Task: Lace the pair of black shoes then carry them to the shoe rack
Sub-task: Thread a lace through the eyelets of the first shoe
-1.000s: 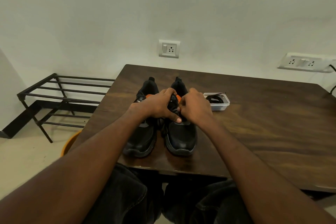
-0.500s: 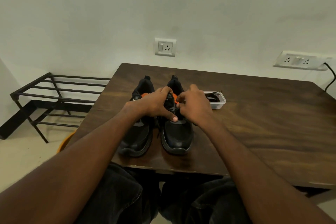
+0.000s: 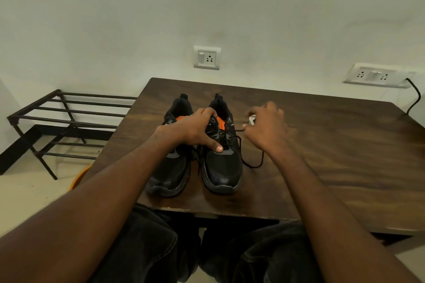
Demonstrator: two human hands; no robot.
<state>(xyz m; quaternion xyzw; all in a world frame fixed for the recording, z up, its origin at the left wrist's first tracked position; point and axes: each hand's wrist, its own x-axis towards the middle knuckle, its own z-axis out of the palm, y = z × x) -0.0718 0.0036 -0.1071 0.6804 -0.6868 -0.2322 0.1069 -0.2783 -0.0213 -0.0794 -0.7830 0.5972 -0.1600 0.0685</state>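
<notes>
Two black shoes stand side by side near the front edge of the dark wooden table, toes toward me. My left hand grips the tongue and upper of the right shoe, its thumb pressed on the vamp. The left shoe sits partly under my left forearm. My right hand is to the right of the shoes, pinching a black lace that runs from the right shoe's eyelets and loops on the table. The black metal shoe rack stands on the floor to the left.
A small clear container lies behind my right hand, mostly hidden. Wall sockets are behind the table; a power strip with a black cable is at the right. An orange object shows under the table's left edge.
My right hand has pulled away to the right from the shoe, drawing the lace out sideways. My left hand has stayed on the right shoe.
</notes>
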